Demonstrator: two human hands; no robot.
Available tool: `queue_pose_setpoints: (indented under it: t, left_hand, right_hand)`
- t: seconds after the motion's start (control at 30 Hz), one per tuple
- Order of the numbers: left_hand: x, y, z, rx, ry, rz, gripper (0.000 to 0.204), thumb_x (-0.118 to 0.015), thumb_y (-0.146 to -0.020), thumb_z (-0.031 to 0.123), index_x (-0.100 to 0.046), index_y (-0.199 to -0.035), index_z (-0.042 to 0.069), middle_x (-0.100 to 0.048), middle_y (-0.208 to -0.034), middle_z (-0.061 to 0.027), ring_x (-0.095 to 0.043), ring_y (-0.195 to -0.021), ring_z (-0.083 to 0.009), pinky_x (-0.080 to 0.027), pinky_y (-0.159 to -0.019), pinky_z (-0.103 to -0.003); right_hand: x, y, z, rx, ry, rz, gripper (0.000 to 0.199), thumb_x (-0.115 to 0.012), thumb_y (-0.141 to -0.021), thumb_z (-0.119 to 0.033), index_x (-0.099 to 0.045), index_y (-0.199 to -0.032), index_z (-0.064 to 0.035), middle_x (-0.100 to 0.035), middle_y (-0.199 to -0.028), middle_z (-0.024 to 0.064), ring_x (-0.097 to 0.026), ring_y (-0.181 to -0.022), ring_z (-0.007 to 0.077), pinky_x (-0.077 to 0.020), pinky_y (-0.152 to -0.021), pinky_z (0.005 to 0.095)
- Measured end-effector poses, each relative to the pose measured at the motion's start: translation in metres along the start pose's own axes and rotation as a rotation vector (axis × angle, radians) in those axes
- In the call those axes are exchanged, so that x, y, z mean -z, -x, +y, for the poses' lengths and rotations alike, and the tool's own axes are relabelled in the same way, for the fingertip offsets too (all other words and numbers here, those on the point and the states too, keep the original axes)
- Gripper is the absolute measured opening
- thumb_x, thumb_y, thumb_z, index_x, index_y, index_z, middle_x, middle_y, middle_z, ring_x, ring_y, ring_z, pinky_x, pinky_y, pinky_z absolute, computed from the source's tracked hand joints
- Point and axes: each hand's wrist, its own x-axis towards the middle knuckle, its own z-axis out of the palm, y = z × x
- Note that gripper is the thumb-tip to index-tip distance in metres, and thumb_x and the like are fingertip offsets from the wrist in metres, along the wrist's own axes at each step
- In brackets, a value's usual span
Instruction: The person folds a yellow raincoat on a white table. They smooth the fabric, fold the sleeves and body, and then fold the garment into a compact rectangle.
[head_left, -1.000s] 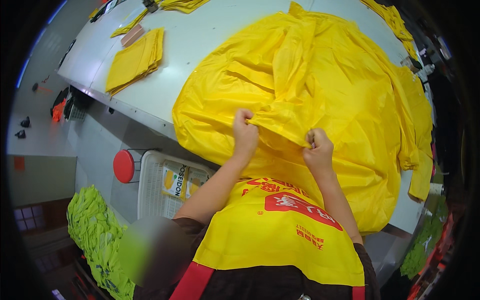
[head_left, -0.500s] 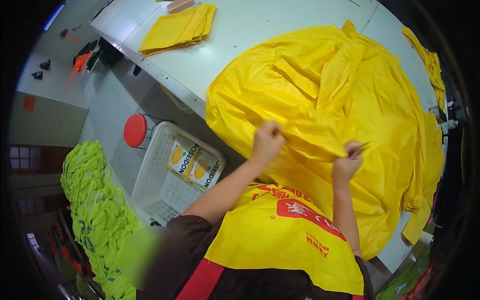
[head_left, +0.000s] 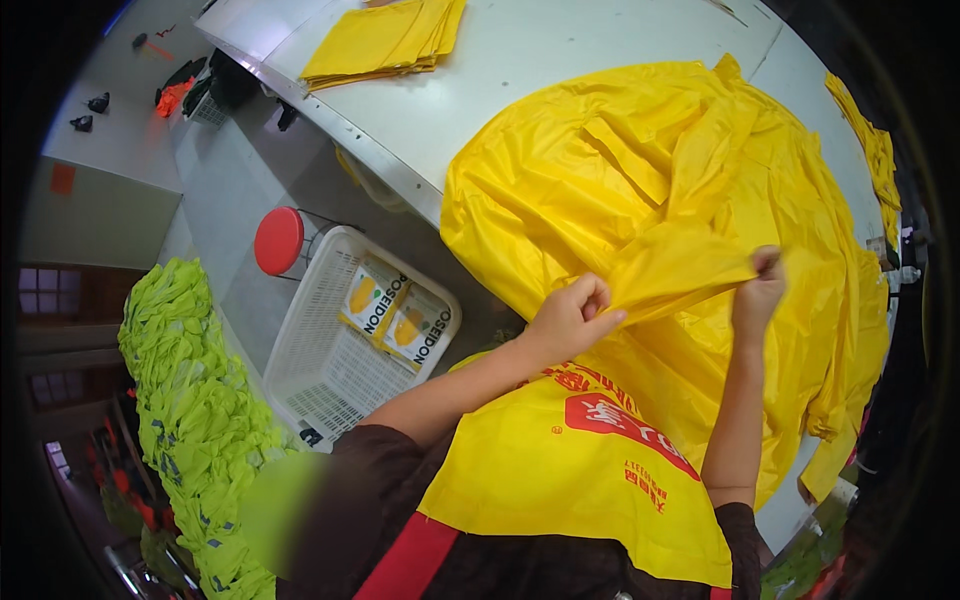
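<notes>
Over near table edge, am pinching fold of yellow raincoat (head_left: pixel 680 190) between both hands: left hand (head_left: pixel 570 318) clenching one end, right hand (head_left: pixel 758 290) gripping other, fold lifting taut. Rest of raincoat lying spread across white table (head_left: pixel 500 80). White basket (head_left: pixel 340 350) standing lower left, beside red stool (head_left: pixel 278 240).

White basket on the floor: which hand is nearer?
Left. The left hand grips the yellow garment just right of the white basket; the right hand holds the fabric farther right.

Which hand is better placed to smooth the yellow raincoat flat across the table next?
Probably the right hand: it pinches the fold over the yellow raincoat spread on the table, while the left hand grips near the table's edge.
</notes>
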Motion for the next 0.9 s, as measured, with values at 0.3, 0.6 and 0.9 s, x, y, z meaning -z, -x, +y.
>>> queue_pose_setpoints:
  t: [0.3, 0.6, 0.9]
  left_hand:
    - [0.154, -0.028, -0.131, 0.224, -0.73, 0.895, 0.046, -0.07, -0.073, 0.03, -0.055, -0.104, -0.001, -0.047, -0.117, -0.0204, -0.035, -0.116, -0.0379, -0.033, -0.095, -0.043]
    - [0.108, -0.028, -0.026, -0.176, -0.325, 0.555, 0.022, -0.064, -0.081, 0.02, -0.054, -0.086, 0.001, -0.056, -0.07, -0.0178, -0.057, -0.059, -0.034, -0.045, -0.053, -0.036]
    - [0.097, -0.029, 0.033, -0.03, -0.4, -0.18, 0.025, -0.069, -0.072, 0.016, -0.059, -0.089, 0.0, -0.061, -0.077, -0.0124, -0.058, -0.067, -0.0168, -0.045, -0.063, -0.028]
  right_hand:
    - [0.069, -0.042, -0.073, 0.335, 0.733, 0.195, 0.017, -0.068, -0.071, -0.004, -0.055, -0.082, -0.0027, -0.056, -0.071, 0.0046, -0.052, -0.061, 0.0186, -0.0418, -0.054, 0.0312]
    - [-0.036, 0.032, -0.068, -0.32, 0.001, -0.611, 0.006, -0.058, -0.082, -0.005, -0.059, -0.087, -0.0015, -0.05, -0.068, 0.0008, -0.039, -0.059, 0.0068, -0.0319, -0.052, 0.0205]
    - [-0.118, -0.016, -0.064, 0.361, 0.267, -0.717, 0.02, -0.057, -0.073, 0.003, -0.059, -0.091, -0.0054, -0.059, -0.08, 0.0129, -0.06, -0.07, 0.0249, -0.0468, -0.059, 0.0315]
